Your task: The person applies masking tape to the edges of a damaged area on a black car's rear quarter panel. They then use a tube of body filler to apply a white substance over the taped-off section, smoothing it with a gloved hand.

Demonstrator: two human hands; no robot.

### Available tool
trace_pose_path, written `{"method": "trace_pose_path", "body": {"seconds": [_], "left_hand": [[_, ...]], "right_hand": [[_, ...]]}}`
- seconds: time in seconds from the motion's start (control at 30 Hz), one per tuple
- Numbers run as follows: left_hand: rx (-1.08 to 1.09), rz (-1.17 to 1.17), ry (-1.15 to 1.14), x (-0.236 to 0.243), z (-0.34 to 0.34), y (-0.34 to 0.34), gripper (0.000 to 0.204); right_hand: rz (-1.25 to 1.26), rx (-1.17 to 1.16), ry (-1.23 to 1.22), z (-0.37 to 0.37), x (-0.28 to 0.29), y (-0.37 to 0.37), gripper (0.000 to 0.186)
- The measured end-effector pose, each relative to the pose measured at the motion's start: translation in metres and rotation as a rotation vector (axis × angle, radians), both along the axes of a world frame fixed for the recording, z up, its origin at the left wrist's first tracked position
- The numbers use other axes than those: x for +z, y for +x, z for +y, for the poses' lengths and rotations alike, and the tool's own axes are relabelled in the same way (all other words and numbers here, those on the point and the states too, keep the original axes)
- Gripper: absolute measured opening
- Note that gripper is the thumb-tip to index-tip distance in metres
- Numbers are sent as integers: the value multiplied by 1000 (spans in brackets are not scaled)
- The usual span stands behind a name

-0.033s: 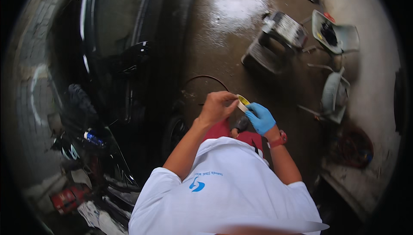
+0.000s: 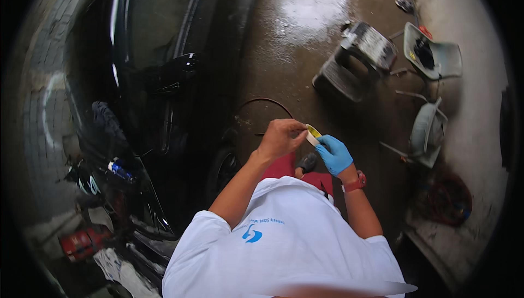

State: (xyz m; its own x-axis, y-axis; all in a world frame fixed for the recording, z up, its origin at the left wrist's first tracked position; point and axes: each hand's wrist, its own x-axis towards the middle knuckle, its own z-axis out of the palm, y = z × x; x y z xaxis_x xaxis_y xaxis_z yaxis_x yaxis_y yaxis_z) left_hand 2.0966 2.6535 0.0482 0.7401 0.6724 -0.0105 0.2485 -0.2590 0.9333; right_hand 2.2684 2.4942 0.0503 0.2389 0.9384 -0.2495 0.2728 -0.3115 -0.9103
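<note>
Holding a Small Roll of Tape Between Two Hands

Pinching at the tape roll, the bare left hand has its fingertips closed on the roll's upper edge. The gloved right hand grips the roll from below, so the roll sits between both hands. A black car stands to the left of the roll, and an overturned plastic chair lies beyond it.
</note>
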Motion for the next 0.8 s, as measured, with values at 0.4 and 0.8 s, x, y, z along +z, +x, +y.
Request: {"method": "trace_pose_path", "body": {"seconds": [0.4,0.8], "left_hand": [[-151,123,-165,-8,110,152,20],[-356,204,54,-105,121,312,16]], "right_hand": [[-29,-203,-79,80,-23,114,21],[106,-366,-179,78,-109,239,25]]}}
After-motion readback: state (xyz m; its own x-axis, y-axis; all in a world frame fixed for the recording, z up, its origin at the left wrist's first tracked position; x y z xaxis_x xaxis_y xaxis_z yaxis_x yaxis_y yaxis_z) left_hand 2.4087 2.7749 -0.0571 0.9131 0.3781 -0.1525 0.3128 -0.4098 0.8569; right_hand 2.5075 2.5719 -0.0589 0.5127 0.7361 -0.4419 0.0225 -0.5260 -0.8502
